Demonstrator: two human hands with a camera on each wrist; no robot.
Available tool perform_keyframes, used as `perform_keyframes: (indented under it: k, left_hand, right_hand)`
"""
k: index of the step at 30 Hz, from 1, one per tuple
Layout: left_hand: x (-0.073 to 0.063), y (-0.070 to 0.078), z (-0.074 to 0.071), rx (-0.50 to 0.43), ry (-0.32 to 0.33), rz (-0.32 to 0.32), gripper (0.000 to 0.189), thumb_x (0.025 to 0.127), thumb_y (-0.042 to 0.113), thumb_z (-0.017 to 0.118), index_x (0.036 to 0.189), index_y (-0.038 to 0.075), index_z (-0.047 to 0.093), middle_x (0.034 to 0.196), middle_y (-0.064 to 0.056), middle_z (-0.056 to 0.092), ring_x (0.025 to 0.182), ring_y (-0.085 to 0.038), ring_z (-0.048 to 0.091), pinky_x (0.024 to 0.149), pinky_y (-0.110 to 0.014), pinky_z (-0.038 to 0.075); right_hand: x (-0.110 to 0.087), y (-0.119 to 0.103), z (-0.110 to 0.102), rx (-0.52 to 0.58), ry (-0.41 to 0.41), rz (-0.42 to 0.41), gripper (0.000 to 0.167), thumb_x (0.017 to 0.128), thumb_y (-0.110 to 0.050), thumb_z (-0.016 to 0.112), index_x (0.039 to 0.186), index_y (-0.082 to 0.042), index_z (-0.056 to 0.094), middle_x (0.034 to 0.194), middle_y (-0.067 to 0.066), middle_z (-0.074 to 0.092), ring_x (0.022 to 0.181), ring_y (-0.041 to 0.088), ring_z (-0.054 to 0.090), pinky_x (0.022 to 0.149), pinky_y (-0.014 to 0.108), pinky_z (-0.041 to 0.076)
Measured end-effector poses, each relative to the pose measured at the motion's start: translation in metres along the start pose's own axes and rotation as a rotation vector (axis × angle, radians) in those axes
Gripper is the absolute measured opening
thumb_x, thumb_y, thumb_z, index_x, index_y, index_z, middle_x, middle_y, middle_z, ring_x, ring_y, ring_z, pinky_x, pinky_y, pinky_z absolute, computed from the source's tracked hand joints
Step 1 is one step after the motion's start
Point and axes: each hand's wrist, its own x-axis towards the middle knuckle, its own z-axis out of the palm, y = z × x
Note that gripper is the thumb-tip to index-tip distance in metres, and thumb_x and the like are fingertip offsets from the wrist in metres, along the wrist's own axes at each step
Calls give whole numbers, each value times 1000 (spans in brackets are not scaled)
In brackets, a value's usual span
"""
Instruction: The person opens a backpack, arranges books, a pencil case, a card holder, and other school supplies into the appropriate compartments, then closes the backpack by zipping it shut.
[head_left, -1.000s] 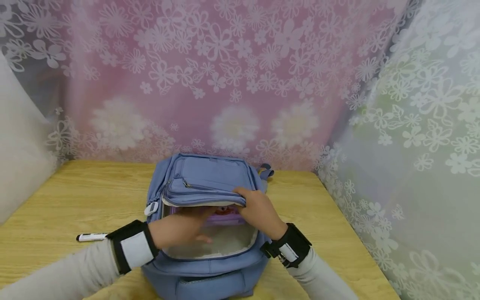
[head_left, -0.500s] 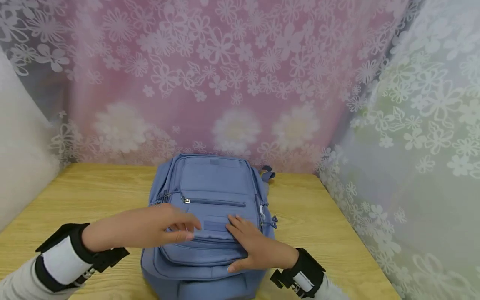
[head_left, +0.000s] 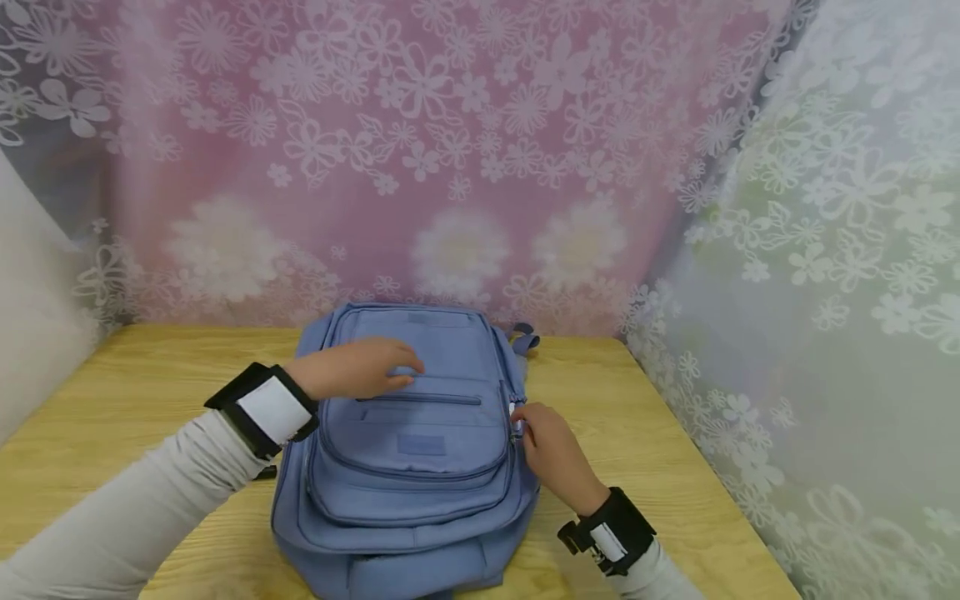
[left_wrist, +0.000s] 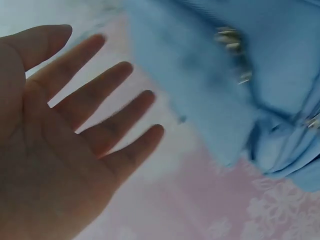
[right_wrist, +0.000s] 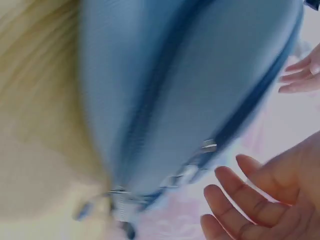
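A blue backpack (head_left: 420,504) lies on the table with its front panel down flat. Above the upper part of that panel hovers my left hand (head_left: 360,368); its fingers (left_wrist: 102,95) are spread and hold nothing in the left wrist view. At the bag's right side is my right hand (head_left: 557,454), beside the zipper there. In the right wrist view its fingers (right_wrist: 245,200) bend loosely, apart from a metal zipper pull (right_wrist: 209,146). Another zipper pull (right_wrist: 121,206) hangs lower on the same side. The bag's inside is hidden.
A wooden table (head_left: 187,375) carries the bag. The dark end of a marker (head_left: 266,472) shows left of the bag, the remainder behind my left sleeve. Flowered curtains (head_left: 465,250) hang behind and to the right. A strap (head_left: 525,339) sticks out at the back right.
The lifted front panel came down, covering the pink-purple item inside. My right hand left the panel for the side zipper. My left hand came out and now hovers higher over the bag.
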Motion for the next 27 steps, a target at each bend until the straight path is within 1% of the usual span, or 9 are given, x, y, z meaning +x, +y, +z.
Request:
perform_keyframes:
  k: [2,5,7,10,14,16,18,22,27]
  left_hand:
    - [10,-5,10,27,-2,6,36,96,20,53,131,11,55,132,-12,55,124,-32,49,102,-46,41]
    - [25,-9,26,97,-8,13,43,95,23,54,137,14,49,139,-14,48,130,-35,43,107,-49,35]
    - [34,-8,33,134,-20,-2,47,95,27,55,140,18,45,145,-13,42,134,-38,37,108,-52,31]
    - [44,-4,39,177,-56,-48,50,96,32,52,143,22,40,151,-11,32,138,-41,26,110,-58,25]
    - [49,3,40,170,-95,-113,50,96,32,50,144,23,37,153,-10,28,139,-44,21,108,-61,24]
    - [49,5,40,175,-94,-121,50,96,31,51,144,22,38,152,-11,29,138,-46,23,107,-62,27]
    - [50,6,39,184,-96,-127,50,96,32,50,144,23,38,152,-11,30,137,-46,24,106,-61,29]
    - [51,3,38,195,-107,-129,50,97,34,49,144,24,37,153,-10,29,138,-45,23,106,-60,29]
    - [52,0,38,188,-130,-141,51,97,35,48,145,26,35,154,-8,26,139,-44,21,108,-59,28]
  right_hand:
    - [0,7,4,-6,-29,75,17,84,11,53,93,-1,61,92,13,63,84,25,60,73,37,49]
    - [-2,13,10,4,-112,147,17,82,8,57,98,2,61,92,15,64,83,25,58,72,38,47]
    - [-2,15,12,-27,-142,141,19,82,4,61,101,3,63,90,15,65,81,26,58,73,39,47]
    - [-1,15,13,-109,-119,73,15,82,0,65,96,1,68,80,14,66,73,26,59,70,39,46]
    - [-5,12,8,-204,-71,26,3,81,-5,68,80,-5,70,68,6,61,64,21,55,63,34,45]
    - [-10,10,4,-254,-60,29,5,81,-9,69,76,-9,70,68,3,59,63,19,55,61,31,46]
    - [-15,8,0,-299,-63,28,3,82,-10,69,79,-11,71,69,1,60,65,18,57,61,29,48]
    - [-23,-2,-8,-348,-115,23,6,82,-11,69,78,-15,71,65,-3,57,60,13,56,52,23,44]
    - [-36,-23,-23,-256,-229,17,8,82,-11,69,76,-16,69,61,-7,50,54,4,44,49,18,33]
